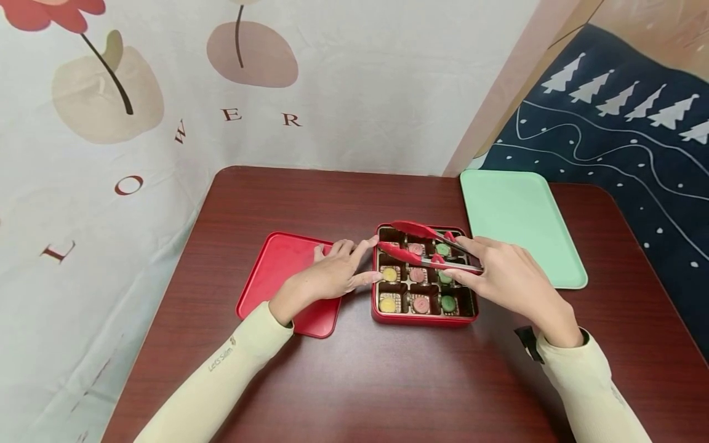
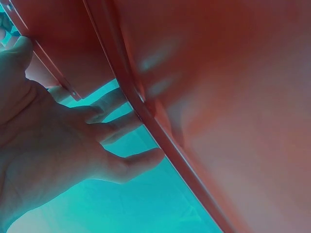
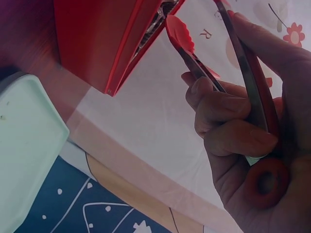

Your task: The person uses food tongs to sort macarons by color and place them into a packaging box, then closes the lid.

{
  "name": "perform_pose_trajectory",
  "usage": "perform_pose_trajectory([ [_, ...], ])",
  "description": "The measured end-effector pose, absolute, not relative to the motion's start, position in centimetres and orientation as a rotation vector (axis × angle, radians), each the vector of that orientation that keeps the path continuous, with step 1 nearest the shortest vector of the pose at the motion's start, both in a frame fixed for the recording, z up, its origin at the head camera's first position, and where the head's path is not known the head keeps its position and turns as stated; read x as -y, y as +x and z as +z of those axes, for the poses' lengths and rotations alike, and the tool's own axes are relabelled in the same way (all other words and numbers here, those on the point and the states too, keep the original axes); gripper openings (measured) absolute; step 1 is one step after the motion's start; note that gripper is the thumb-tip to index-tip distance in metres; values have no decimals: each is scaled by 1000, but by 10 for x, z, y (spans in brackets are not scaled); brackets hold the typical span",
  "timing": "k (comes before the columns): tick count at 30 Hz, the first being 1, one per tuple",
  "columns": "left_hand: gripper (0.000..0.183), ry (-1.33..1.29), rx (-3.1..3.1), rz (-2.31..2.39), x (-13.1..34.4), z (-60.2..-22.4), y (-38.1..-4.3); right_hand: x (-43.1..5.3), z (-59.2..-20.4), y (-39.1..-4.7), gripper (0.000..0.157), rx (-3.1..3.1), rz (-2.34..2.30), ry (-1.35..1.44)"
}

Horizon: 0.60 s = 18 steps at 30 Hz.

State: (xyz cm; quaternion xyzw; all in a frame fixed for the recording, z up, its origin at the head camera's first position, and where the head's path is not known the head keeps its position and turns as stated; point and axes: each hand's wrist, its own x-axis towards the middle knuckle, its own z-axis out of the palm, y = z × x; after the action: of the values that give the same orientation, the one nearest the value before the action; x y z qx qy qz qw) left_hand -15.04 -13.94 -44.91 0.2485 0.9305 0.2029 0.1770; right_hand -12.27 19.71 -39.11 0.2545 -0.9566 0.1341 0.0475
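A red box (image 1: 426, 320) in the head view holds small round candies, yellow (image 1: 389, 274), pink (image 1: 421, 304) and green (image 1: 448, 303), in separate compartments. My left hand (image 1: 332, 274) reaches over the red lid (image 1: 266, 277) to the box's left rim, touching it with fingertip and thumb, fingers fairly straight. With curled fingers, my right hand (image 1: 512, 277) grips tongs (image 1: 403, 253) with red tips and metal arms. The spread tips hover over the upper rows, covering some candies. In the right wrist view, the fingers wrap the tongs' arms (image 3: 248, 73) near the box (image 3: 97, 39).
A mint-green tray (image 1: 517, 212) lies at the back right of the dark wood table (image 1: 376, 381). Behind the table hangs a pale cloth (image 1: 360, 80) with flower prints. A navy cloth with white trees (image 1: 620, 123) is on the right.
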Motion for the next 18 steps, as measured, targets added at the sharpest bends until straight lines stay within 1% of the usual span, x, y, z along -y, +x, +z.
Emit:
perform_pose_trajectory([
  [7, 86, 700, -2629, 581, 140, -447, -150, -200, -391, -122, 78, 2928, 408, 717],
  [13, 85, 705, -2634, 568, 140, -447, -150, -199, -390, -120, 78, 3033, 512, 568],
  [18, 85, 707, -2635, 558, 139, -447, -150, -197, -393, -120, 84, 3043, 620, 454],
])
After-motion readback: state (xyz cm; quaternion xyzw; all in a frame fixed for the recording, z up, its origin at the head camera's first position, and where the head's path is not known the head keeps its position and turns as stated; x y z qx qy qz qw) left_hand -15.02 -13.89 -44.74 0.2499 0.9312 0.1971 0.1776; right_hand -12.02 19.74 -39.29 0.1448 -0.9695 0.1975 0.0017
